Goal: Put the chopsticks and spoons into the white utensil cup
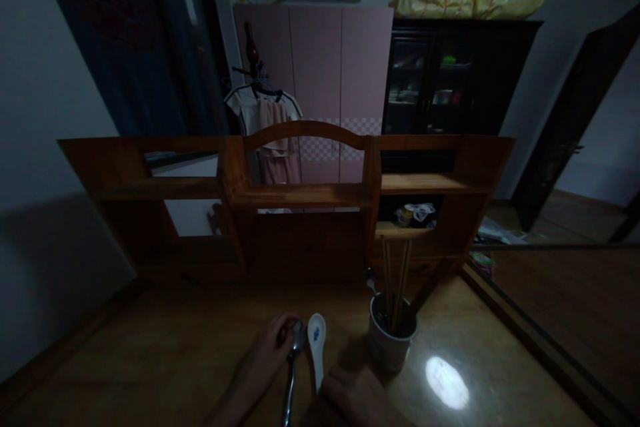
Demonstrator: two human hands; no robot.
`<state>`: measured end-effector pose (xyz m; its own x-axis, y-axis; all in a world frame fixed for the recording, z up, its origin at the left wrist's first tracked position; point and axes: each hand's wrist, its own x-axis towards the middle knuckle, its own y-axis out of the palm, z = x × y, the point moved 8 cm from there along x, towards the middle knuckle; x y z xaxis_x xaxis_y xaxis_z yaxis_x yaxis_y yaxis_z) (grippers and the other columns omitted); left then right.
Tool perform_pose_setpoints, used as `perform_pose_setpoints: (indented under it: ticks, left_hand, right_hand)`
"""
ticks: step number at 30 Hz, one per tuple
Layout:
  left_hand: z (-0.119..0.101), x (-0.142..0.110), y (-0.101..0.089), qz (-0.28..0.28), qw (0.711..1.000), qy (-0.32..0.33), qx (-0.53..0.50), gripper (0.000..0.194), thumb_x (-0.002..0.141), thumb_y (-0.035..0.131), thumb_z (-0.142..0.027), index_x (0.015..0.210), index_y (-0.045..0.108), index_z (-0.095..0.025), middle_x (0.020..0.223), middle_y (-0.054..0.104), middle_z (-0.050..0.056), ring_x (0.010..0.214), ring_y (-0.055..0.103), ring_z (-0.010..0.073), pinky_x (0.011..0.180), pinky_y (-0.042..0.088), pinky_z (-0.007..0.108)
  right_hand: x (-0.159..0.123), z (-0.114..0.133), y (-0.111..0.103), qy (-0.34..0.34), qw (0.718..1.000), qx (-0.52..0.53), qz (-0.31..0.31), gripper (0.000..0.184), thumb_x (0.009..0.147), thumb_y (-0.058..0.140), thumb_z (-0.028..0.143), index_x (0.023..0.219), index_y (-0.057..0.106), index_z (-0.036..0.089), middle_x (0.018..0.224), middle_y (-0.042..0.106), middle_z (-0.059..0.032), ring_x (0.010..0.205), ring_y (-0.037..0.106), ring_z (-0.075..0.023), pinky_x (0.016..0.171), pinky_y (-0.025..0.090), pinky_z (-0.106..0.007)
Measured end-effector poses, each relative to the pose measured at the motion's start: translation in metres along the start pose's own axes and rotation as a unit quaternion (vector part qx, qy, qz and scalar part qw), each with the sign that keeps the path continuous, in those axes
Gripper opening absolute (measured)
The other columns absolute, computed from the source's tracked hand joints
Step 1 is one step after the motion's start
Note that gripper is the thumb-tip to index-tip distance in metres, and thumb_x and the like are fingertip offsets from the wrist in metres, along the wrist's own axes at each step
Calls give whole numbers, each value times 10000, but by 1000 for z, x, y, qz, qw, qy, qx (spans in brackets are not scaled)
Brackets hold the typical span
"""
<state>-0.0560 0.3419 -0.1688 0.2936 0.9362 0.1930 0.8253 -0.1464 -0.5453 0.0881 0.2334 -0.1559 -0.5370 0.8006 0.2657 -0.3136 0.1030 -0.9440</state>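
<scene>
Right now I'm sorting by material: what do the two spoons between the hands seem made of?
Grey spoon: probably polished metal, judging by its bright glints. White spoon: likely glazed ceramic, smooth, pale, with a blue motif, though plastic is possible.

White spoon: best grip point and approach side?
Likely pinch the white spoon by its slim handle, coming from the near right: the handle runs toward the camera, the bowl is wider, and the metal spoon lies close on the left.

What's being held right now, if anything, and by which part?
Can't tell for sure: left hand is at the metal spoon, by its bowl; right hand is at the white spoon, by its handle end.
</scene>
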Motion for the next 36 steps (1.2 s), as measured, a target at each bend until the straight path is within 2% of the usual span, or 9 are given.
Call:
perform_pose_setpoints:
  ticks: [7,12,20,23,25,27,30,33,36]
  left_hand:
    - [-7,-1,0,-1,1000,-7,-6,258,864,486,-351,989,660,-208,978,697,63,894,643,222,793,489,307]
    - [-2,0,-7,-30,999,-27,2,262,858,504,-372,945,681,-200,967,708,69,897,648,230,807,489,322]
    - [4,0,-9,-50,992,-59,-96,263,810,584,-397,919,683,-178,950,718,73,886,663,222,755,510,282]
    - [14,0,0,-26,981,-98,-167,325,776,633,-455,905,687,-161,803,716,48,702,655,183,591,484,235]
    - [23,0,11,-1,965,-135,-224,378,761,652,-492,922,682,-151,599,648,-2,511,579,133,464,406,204]
    - [26,-2,21,29,945,-161,-282,398,749,675,-498,937,673,-147,496,574,-39,415,502,98,420,358,186]
    - [15,-6,31,72,923,-166,-340,371,732,714,-464,927,670,-152,619,650,-4,454,543,96,465,422,196]
    - [-7,-13,32,103,925,-142,-338,343,726,733,-436,911,684,-151,760,695,39,584,622,130,520,467,202]
    - [-27,-22,35,138,935,-112,-307,347,721,735,-447,879,677,-144,774,698,55,624,650,158,523,481,211]
  right_hand:
    - [-1,-2,-12,24,999,18,-23,89,819,640,242,880,584,211,790,693,26,570,631,-131,456,235,-268]
    - [-2,-3,-19,44,998,20,-36,93,825,634,254,827,553,208,759,689,21,570,642,-149,466,222,-278]
    - [-2,-2,-26,47,997,21,-65,97,848,582,253,803,506,211,703,672,15,510,620,-143,434,213,-267]
    - [-2,-1,-28,58,995,40,-73,96,860,559,260,803,497,213,705,675,9,526,632,-152,442,238,-260]
    - [-3,-1,-33,71,991,84,-73,78,885,529,266,835,501,213,736,684,4,554,641,-147,461,280,-246]
    - [-4,-2,-39,83,987,120,-71,84,920,488,291,909,514,211,788,696,-12,589,650,-149,495,326,-236]
    - [-7,-5,-49,105,981,139,-83,231,962,416,344,1099,515,188,784,698,-44,612,654,-179,544,373,-250]
    - [-10,-9,-48,125,969,194,-90,361,976,391,380,1263,476,179,766,689,-48,646,647,-189,590,407,-257]
    - [-9,-18,-38,165,935,303,-85,389,944,463,446,1224,551,190,726,664,-24,656,617,-172,580,414,-234]
